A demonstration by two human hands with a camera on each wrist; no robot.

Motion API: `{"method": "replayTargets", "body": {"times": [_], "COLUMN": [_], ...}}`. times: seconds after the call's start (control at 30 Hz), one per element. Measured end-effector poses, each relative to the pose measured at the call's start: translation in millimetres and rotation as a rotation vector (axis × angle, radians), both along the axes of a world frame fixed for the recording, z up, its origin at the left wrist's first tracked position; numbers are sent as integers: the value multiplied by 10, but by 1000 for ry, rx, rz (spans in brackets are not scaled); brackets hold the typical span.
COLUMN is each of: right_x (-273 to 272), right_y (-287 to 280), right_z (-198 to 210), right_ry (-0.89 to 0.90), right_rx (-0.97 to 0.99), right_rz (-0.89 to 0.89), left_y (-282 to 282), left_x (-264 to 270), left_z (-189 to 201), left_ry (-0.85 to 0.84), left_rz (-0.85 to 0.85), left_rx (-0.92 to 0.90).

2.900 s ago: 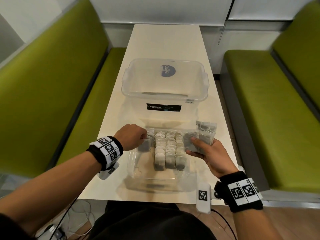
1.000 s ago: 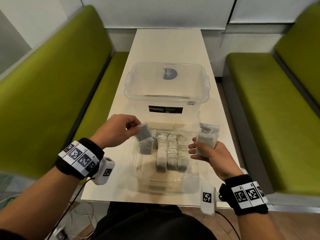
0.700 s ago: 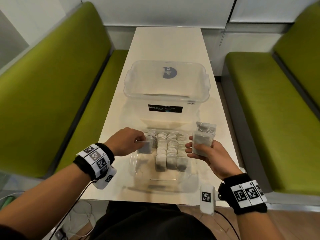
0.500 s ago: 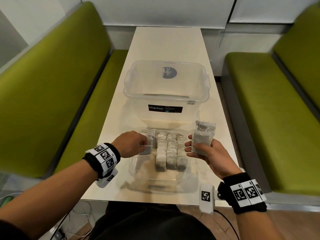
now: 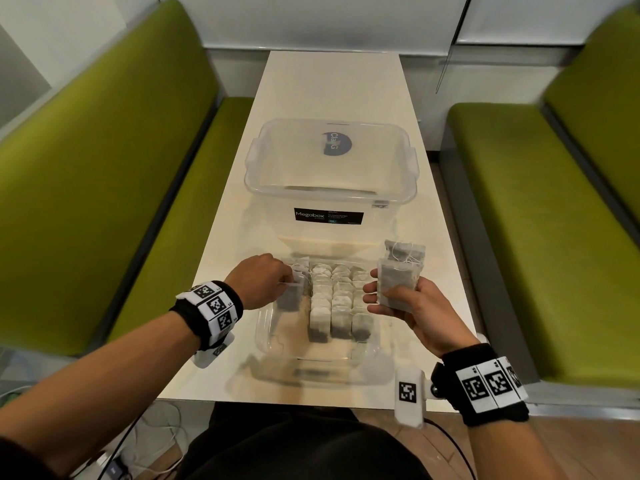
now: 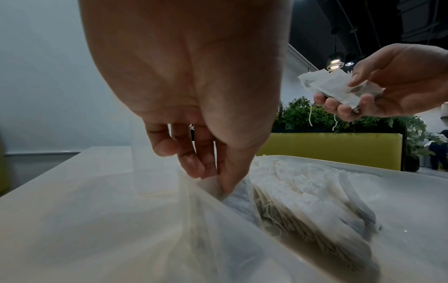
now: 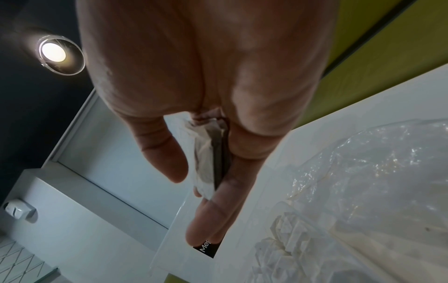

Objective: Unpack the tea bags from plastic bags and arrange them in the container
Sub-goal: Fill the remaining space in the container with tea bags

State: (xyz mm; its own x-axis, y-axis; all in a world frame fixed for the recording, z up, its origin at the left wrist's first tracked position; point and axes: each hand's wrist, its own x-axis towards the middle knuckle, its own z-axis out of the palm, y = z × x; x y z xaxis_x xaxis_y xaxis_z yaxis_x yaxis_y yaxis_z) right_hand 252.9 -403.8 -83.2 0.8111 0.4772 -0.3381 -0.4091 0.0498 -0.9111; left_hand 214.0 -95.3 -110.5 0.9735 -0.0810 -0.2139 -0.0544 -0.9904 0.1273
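"Megabox" on the clear box's (image 5: 330,181) black label (image 5: 328,216).

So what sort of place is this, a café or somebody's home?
Probably a café or canteen booth, not a home: a long white table sits between two facing green padded benches, and the left wrist view shows a leafy plant divider with hanging ceiling lamps beyond.

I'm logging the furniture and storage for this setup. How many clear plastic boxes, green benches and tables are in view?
Clear plastic boxes: 2
Green benches: 2
Table: 1
Total: 5
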Motion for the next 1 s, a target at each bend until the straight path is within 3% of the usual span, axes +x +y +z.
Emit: {"method": "replayTargets", "body": {"times": [0.5,0.73,1.0], "right_x": [-28,-89,-105], "right_y": [23,62,236], "right_z": [14,173,242], "right_ry": [-46,-119,-186], "right_rx": [-68,-67,-118], "right_rz": [160,185,187], "left_y": [12,-171,-538], "left_x": [-20,-116,-235], "left_z": [183,688,966], "left_ry": [-101,-163,-52], "left_rz": [87,247,136], "left_rx": [-91,-518,-801]}}
